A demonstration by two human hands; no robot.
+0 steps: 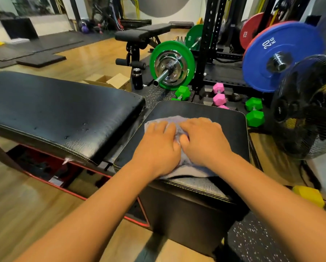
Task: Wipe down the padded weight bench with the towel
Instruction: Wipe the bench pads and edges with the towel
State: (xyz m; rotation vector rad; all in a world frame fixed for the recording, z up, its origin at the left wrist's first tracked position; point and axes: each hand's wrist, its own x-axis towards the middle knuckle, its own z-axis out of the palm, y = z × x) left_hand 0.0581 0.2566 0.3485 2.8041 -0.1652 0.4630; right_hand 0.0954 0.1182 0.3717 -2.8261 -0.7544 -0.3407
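Grey cloth towel (193,172) lies on the black padded bench seat (225,118), with bare vinyl along its far and right edges. Left hand (158,148) and right hand (203,142) press it, thumbs touching.

Towel (177,119) mostly beneath left hand (158,148), right hand (203,140).

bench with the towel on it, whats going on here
A person is wiping the black weight bench. Their left hand and right hand press side by side on a grey towel lying on the short seat pad. The long back pad to the left shows a few droplets, so it likely awaits wiping.
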